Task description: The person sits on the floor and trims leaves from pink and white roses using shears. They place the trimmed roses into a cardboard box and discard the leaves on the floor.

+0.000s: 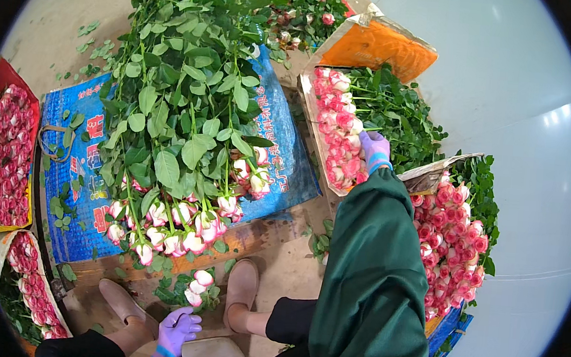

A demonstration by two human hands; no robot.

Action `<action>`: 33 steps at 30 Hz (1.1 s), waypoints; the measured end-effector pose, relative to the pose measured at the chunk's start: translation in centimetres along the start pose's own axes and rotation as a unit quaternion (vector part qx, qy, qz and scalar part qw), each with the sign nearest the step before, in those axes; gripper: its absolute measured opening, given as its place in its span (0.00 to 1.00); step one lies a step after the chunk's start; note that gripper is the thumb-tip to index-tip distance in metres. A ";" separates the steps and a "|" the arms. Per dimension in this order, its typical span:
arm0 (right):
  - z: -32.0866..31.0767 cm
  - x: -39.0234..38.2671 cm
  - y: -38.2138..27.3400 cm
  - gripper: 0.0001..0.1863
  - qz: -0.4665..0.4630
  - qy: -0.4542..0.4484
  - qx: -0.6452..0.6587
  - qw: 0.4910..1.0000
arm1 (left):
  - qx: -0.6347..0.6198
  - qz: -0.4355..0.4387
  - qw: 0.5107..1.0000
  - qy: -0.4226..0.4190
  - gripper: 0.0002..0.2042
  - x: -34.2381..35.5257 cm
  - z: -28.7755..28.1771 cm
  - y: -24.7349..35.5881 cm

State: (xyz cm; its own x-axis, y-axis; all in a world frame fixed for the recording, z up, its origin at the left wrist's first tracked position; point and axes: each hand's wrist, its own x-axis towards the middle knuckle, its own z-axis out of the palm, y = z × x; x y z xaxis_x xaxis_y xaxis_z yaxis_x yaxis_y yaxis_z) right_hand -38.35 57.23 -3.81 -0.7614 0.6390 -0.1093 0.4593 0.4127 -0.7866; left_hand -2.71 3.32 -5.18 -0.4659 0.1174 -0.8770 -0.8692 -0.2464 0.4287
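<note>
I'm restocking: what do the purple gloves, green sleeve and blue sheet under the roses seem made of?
Purple gloves: matte, probably knit, perhaps coated; close fit, striped cuffs. Green sleeve: likely synthetic cloth; soft sheen, loose drape. Blue sheet: apparently woven plastic; printed, faintly glossy.

The left rim crops 2 rose bundles (7, 156); whether the right fingers (371, 142) grip anything is unclear.

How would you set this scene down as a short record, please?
Right hand: purple-gloved, at the wrapped rose bundle, upper right; grip unclear
Left hand: purple-gloved, loosely open, nothing visible in it, near three pale roses
Centre: leafy rose pile on a blue sheet, blooms toward the shoes
Left edge: two bundles of pink roses
Right side: more pink roses beside the green sleeve
</note>
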 end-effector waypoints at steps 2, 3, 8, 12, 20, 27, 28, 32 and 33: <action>-1.5 0.6 0.4 0.16 -0.030 0.056 0.027 0.998 | 0.005 0.005 1.000 0.005 0.15 0.1 -0.1 -0.1; -0.9 -0.1 -0.3 0.12 -0.042 0.046 0.172 0.983 | 0.003 0.006 1.000 0.015 0.15 0.0 -0.1 -0.2; -0.8 0.3 0.1 0.23 -0.044 0.038 0.223 0.973 | 0.009 0.001 1.000 -0.008 0.15 0.4 0.0 -0.3; 0.2 -0.1 0.1 0.27 -0.057 0.042 0.043 0.997 | -0.022 0.008 1.000 -0.005 0.15 0.7 -0.7 -1.0; -1.9 0.6 1.3 0.11 -0.004 0.096 0.122 0.988 | -0.010 0.002 1.000 -0.003 0.14 -0.1 0.0 0.4; -0.4 0.1 -3.3 0.21 -0.174 0.212 -0.133 0.952 | -0.031 0.110 0.991 0.074 0.12 0.0 0.0 1.0; 0.8 -0.5 -5.4 0.21 -0.206 0.173 -0.060 0.961 | -0.034 0.151 0.982 0.109 0.12 0.6 -0.1 1.6; 6.4 -10.0 -14.6 0.17 -0.139 -0.257 0.013 0.956 | 0.063 0.370 0.890 0.261 0.13 5.3 -0.6 7.3; 7.6 -10.9 -15.0 0.18 -0.084 -0.390 0.028 0.916 | 0.073 0.427 0.856 0.281 0.14 6.7 -0.1 9.4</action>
State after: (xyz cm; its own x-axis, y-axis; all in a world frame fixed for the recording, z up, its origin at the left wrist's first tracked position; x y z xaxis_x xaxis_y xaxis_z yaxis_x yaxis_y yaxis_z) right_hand -40.40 39.14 4.58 -0.9245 -0.0983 -0.3684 0.2985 0.4145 -0.8597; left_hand -14.02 1.72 -7.02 -0.8246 -0.5370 -0.1782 -0.2815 0.1160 0.9525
